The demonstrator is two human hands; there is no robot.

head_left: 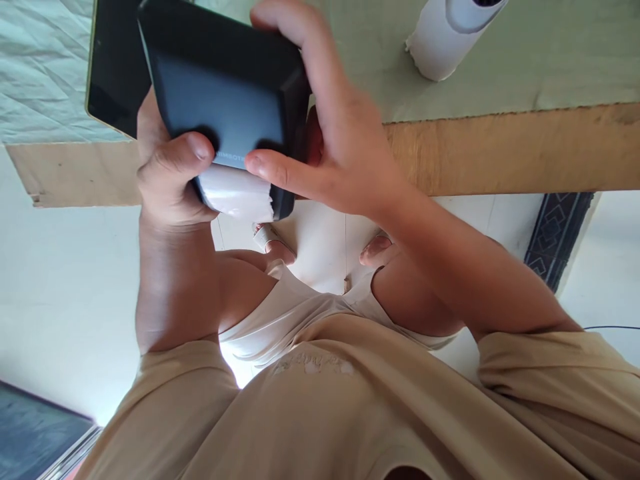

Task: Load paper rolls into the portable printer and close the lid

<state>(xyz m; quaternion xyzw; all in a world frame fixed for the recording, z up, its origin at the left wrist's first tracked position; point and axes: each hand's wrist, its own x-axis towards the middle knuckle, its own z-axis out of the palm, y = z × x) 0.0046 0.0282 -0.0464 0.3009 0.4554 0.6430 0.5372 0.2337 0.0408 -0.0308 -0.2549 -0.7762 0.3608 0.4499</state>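
**Dark box held between both hands, upper centre of frame**

The box (225, 100) runs diagonally from upper left to lower right, with a white label (237, 193) at its lower end. The left hand (170, 180) grips its lower left edge. The right hand (330, 133) clasps the right edge, thumb by the label, equally near.

The box (227, 100), dark blue-black, flat and rectangular with a white torn-edged strip across its near end, is held tilted above the table edge, gripped between the left hand (170, 173) and the right hand (340, 147).
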